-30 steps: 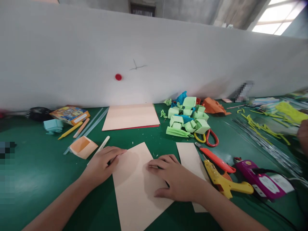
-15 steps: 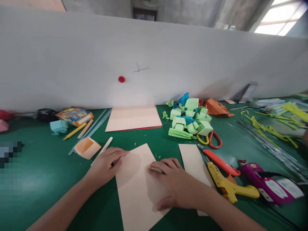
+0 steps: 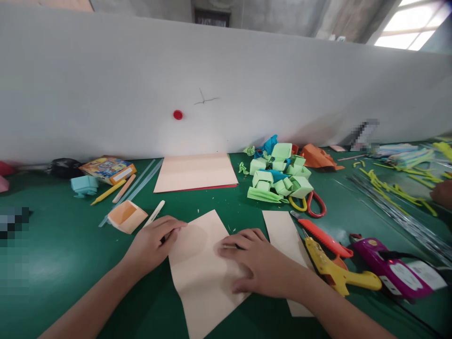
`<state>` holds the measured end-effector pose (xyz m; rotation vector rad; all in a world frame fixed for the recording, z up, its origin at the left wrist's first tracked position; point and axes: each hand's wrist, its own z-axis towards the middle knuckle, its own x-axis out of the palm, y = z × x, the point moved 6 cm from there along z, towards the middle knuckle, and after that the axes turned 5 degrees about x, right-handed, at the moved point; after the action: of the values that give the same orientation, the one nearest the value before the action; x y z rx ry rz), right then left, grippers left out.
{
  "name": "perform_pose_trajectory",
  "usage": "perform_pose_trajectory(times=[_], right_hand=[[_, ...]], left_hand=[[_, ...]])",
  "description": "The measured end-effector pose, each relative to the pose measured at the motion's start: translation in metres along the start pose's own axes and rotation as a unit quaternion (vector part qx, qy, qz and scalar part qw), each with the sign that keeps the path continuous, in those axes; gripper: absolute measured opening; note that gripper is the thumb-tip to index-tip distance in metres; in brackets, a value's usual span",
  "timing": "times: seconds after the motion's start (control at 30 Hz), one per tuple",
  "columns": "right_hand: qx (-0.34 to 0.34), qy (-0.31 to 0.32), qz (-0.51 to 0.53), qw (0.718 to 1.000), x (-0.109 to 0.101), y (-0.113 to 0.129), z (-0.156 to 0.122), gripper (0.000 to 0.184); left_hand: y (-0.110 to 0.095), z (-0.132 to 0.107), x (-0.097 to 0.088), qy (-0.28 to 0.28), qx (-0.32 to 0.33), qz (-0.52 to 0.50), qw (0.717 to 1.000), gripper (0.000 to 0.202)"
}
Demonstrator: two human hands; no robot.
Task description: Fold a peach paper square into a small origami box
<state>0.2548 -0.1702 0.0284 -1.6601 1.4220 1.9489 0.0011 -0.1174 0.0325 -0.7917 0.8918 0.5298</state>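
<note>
A peach sheet of paper (image 3: pixel 197 263) lies at an angle on the green table, its near part bent into a soft wave. My left hand (image 3: pixel 158 240) pinches the sheet's left corner between thumb and fingers. On the right half of the same sheet rests my right hand (image 3: pixel 250 263), fingers spread and thumb apart near the right corner. A narrower peach strip (image 3: pixel 282 235) lies partly under my right forearm. Beyond my left hand are a small folded peach paper box (image 3: pixel 127 216) and a white stick-like pen (image 3: pixel 155 213), partly hidden.
At right lie a red cutter (image 3: pixel 326 238), a yellow glue gun (image 3: pixel 332 268), a purple corded device (image 3: pixel 388 266) and scissors handles (image 3: pixel 315 205). Green folded paper pieces (image 3: pixel 282 174) and stacked peach sheets (image 3: pixel 196 173) sit by the white partition (image 3: pixel 106 84). Another person's hand (image 3: pixel 443 193) shows far right.
The sheet's lower part has buckled and its bottom corner has shifted right. Both my hands stay at nearly the same places. The other person's hand has come further into view at right.
</note>
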Motion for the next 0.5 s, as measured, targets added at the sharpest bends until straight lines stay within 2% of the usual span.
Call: perform_pose_trajectory(times=[0.1, 0.27, 0.37, 0.5], right_hand=[[0.006, -0.022, 0.022, 1.000, -0.005, -0.004, 0.001, 0.057], [0.010, -0.100, 0.116, 0.988, -0.012, -0.013, 0.000, 0.044], [0.012, -0.126, 0.169, 0.977, -0.013, -0.018, -0.001, 0.042], [0.037, -0.113, 0.216, 0.969, -0.015, -0.020, 0.000, 0.039]], left_hand=[[-0.002, -0.002, -0.003, -0.027, 0.018, 0.005, 0.999, 0.027], [-0.006, -0.005, -0.015, -0.114, 0.034, 0.026, 0.993, 0.025], [-0.007, -0.004, -0.017, -0.127, 0.035, 0.029, 0.991, 0.024], [-0.008, -0.002, -0.018, -0.129, 0.042, 0.027, 0.990, 0.022]])
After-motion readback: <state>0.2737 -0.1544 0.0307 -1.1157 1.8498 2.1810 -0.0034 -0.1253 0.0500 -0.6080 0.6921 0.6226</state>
